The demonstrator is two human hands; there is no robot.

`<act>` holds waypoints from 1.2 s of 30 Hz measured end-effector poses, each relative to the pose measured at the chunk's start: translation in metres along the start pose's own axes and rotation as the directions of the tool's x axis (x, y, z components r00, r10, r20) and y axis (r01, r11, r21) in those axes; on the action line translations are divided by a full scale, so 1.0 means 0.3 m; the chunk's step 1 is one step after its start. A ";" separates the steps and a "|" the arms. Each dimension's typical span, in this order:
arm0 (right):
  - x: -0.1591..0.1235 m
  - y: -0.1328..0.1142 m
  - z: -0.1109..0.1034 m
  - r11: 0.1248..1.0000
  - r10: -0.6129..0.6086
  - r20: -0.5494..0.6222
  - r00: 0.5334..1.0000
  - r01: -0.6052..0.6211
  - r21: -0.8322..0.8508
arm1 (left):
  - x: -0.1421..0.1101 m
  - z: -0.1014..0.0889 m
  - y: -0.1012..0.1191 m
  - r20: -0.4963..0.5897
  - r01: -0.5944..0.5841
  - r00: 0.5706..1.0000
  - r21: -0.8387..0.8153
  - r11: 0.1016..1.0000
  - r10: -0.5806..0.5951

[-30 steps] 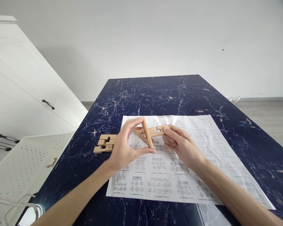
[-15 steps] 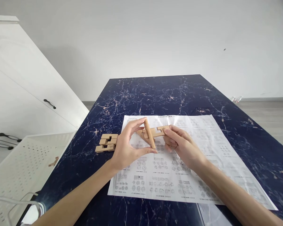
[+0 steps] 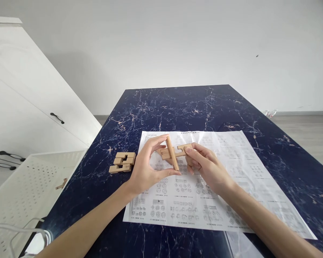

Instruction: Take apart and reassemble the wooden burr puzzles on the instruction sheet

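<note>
Blue marbled table (image 3: 167,111) bears printed sheet (image 3: 239,157), wooden blocks (image 3: 122,162).

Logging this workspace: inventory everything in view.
Wooden puzzle pieces: at least two, tan, between hands
Notched wooden blocks: several, tan, left of sheet
Diagram sheet: one, white, on table
Marbled table: one, navy, centre
Perforated basket: one, white, left
Wooden piece: at least one, tan, in basket
Cabinet: one, white, left
Cabinet handles: three, black, left
Cable: one, white, lower left
Wall: one, pale, behind
Floor: one, grey, right
Plastic scrap: one, clear, right
Left hand, right hand: two, bare, centre
</note>
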State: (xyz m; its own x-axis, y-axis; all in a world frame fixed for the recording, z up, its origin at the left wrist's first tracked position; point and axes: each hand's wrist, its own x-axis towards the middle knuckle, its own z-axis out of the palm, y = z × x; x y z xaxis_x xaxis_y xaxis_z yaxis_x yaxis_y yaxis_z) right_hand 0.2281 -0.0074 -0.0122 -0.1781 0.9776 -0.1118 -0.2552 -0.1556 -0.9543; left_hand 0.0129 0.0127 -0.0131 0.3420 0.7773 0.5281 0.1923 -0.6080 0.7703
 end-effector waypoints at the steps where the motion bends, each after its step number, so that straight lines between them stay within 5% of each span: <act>1: 0.000 0.000 0.000 1.000 0.003 0.003 1.000 -0.003 0.005 | 0.000 0.001 -0.001 -0.002 0.005 1.000 -0.002 1.000 -0.005; 8: 0.000 -0.007 -0.002 0.999 0.025 0.062 0.998 -0.023 -0.034 | 0.004 -0.014 -0.001 0.114 0.048 0.993 -0.062 0.997 -0.041; 36: -0.034 0.000 0.029 0.970 -0.216 -0.078 0.973 0.205 -0.132 | 0.005 0.005 -0.009 0.029 -0.162 0.986 0.004 0.987 0.162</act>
State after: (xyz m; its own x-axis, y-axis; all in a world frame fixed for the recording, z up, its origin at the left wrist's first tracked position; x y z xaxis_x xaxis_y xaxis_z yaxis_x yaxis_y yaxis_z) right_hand 0.2218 -0.0187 -0.0086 -0.0441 0.9962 0.0757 -0.1589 0.0678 -0.9850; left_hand 0.0142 0.0152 -0.0150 0.3955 0.6635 0.6351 0.1382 -0.7266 0.6730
